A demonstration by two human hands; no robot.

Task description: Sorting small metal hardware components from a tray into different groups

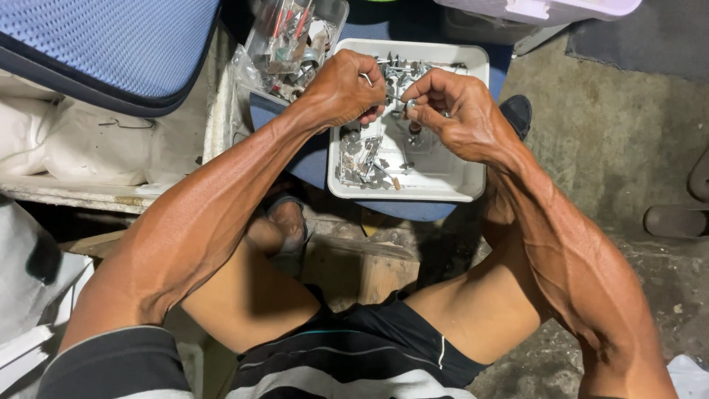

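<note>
My left hand and my right hand meet above a white rectangular tray that holds several small metal screws and washers. A thin metal screw spans between the fingertips of both hands. My left hand pinches one end of it. Fingers of my right hand close on a small metal piece at the other end. The tray rests on a blue cushion in front of my knees.
A clear plastic box with metal parts stands left of the tray. A blue mesh seat fills the upper left. Concrete floor lies to the right, with a dark sandal on it. A wooden stool sits under my legs.
</note>
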